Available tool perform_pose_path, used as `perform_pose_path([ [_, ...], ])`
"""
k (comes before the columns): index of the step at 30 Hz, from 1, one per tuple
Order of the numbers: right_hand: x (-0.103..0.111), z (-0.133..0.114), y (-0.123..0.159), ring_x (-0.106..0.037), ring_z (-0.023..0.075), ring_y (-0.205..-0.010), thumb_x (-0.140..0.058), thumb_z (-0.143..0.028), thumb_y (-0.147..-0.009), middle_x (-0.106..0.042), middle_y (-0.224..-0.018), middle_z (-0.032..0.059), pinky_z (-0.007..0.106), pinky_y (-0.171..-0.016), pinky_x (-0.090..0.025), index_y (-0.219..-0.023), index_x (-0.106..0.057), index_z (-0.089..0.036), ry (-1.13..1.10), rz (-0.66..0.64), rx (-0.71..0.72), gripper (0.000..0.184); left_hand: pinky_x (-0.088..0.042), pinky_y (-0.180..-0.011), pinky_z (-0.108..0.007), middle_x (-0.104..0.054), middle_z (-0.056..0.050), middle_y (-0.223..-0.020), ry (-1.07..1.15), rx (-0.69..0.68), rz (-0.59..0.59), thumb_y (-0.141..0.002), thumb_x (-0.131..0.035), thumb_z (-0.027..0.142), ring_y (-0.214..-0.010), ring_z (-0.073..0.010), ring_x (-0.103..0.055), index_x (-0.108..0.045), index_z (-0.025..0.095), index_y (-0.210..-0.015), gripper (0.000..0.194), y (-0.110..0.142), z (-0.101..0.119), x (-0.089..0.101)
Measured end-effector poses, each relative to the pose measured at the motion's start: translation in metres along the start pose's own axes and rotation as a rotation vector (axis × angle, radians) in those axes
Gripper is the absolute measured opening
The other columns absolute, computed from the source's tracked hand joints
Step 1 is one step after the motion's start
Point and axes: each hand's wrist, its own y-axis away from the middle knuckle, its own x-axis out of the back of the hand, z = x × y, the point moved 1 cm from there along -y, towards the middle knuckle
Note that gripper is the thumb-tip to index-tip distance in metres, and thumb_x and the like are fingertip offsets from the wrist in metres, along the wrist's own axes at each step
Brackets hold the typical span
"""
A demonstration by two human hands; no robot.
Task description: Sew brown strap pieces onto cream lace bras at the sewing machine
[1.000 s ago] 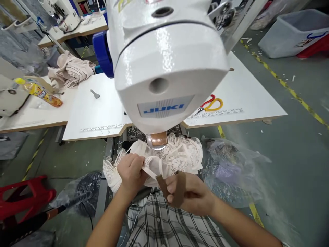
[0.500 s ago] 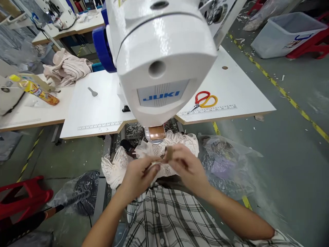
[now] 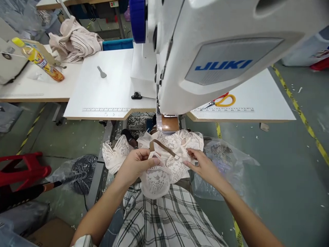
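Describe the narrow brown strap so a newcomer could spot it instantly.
Start at the big white sewing machine head marked JUKI, then drop to the cream lace fabric below. Between the person's left hand and right hand, a narrow brown strap arches. Its plain, dark band stands out against the pale lace.

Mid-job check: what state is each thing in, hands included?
left hand: pinching the lace piece
right hand: open, thumb and forefinger parted
lace piece: held, draped downward
brown strap: curved in an arch
bottle: capped
beige cloth: folded, piled
scissors: partly hidden, blades unclear
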Motion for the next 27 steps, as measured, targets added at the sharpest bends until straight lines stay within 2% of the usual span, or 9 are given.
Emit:
perform_pose_path([
  [6,-0.006,-0.014,-0.008,-0.060,0.0244,-0.091,-0.048,-0.058,-0.090,-0.060,-0.105,0.0108,0.036,-0.074,-0.049,-0.128,-0.048,-0.019,0.049,0.012,0.014,0.054,-0.051,-0.064,-0.032,-0.072,-0.007,-0.083,-0.115,-0.011,0.020,-0.075,-0.076,0.038,-0.073,-0.0207,-0.066,-0.074,0.018,-0.083,0.022,0.005,0.007,0.000],
  [10,-0.006,-0.020,-0.012,-0.051,0.0175,-0.068,-0.044,-0.053,-0.094,-0.053,-0.079,0.0037,0.030,-0.059,-0.038,-0.084,-0.053,-0.020,0.078,-0.010,0.063,0.036,-0.051,-0.062,-0.030,-0.071,-0.006,-0.079,-0.121,-0.027,0.040,-0.075,-0.076,0.036,-0.070,-0.0195,-0.065,-0.073,0.018,-0.081,0.020,0.007,0.005,-0.001],
  [12,-0.004,-0.021,-0.009,-0.047,0.0156,-0.065,-0.045,-0.050,-0.094,-0.047,-0.073,0.0014,0.029,-0.059,-0.036,-0.069,-0.043,-0.020,0.009,-0.006,0.113,0.039,-0.051,-0.062,-0.029,-0.071,-0.005,-0.078,-0.139,-0.035,0.049,-0.076,-0.075,0.037,-0.069,-0.0184,-0.065,-0.073,0.018,-0.082,0.020,0.007,0.006,0.003],
  [15,0.004,-0.026,0.002,-0.049,0.0157,-0.067,-0.045,-0.050,-0.094,-0.048,-0.073,0.0013,0.028,-0.061,-0.041,-0.072,-0.049,-0.020,-0.266,0.030,0.159,0.037,-0.052,-0.062,-0.031,-0.071,-0.007,-0.080,-0.287,-0.034,0.077,-0.080,-0.070,0.041,-0.072,-0.0211,-0.067,-0.072,0.017,-0.085,0.025,0.005,0.011,0.024],
  [18,0.017,-0.049,0.020,-0.056,0.0172,-0.075,-0.046,-0.051,-0.094,-0.058,-0.081,0.0035,0.027,-0.066,-0.046,-0.088,-0.060,-0.020,-0.574,0.038,0.217,0.035,-0.053,-0.075,-0.042,-0.071,-0.012,-0.096,-0.667,-0.148,0.358,-0.082,-0.065,0.044,-0.090,-0.0293,-0.067,-0.070,0.018,-0.095,0.030,-0.001,0.018,0.045],
  [20,0.023,-0.077,0.028,-0.058,0.0161,-0.077,-0.046,-0.050,-0.094,-0.061,-0.084,0.0037,0.025,-0.067,-0.047,-0.091,-0.062,-0.020,-0.712,0.010,0.274,0.034,-0.045,-0.095,-0.051,-0.065,-0.016,-0.119,-0.886,-0.388,0.602,-0.083,-0.063,0.041,-0.115,-0.0346,-0.057,-0.066,0.017,-0.111,0.037,-0.006,0.020,0.042],
  [21,0.024,-0.093,0.029,-0.057,0.0152,-0.076,-0.046,-0.049,-0.095,-0.061,-0.083,0.0034,0.025,-0.067,-0.047,-0.090,-0.063,-0.019,-0.745,-0.027,0.301,0.035,-0.039,-0.103,-0.052,-0.059,-0.017,-0.129,-0.910,-0.511,0.608,-0.083,-0.063,0.040,-0.125,-0.0355,-0.049,-0.062,0.017,-0.119,0.044,-0.009,0.019,0.033],
  [24,0.031,-0.129,0.019,-0.055,0.0137,-0.076,-0.041,-0.051,-0.096,-0.059,-0.084,0.0035,0.024,-0.069,-0.046,-0.087,-0.064,-0.016,-0.758,-0.088,0.396,0.042,-0.044,-0.100,-0.043,-0.060,-0.014,-0.131,-0.719,-0.524,0.019,-0.084,-0.063,0.041,-0.121,-0.0312,-0.054,-0.055,0.020,-0.131,0.052,-0.015,0.006,-0.005],
  [27,0.049,-0.129,-0.006,-0.058,0.0134,-0.079,-0.043,-0.047,-0.096,-0.063,-0.085,0.0029,0.025,-0.073,-0.046,-0.088,-0.066,-0.016,-0.565,-0.150,0.498,0.039,-0.049,-0.072,-0.029,-0.070,-0.006,-0.085,-0.517,-0.214,-0.198,-0.086,-0.062,0.042,-0.081,-0.0217,-0.064,-0.068,0.018,-0.092,0.026,-0.018,-0.008,-0.028],
])
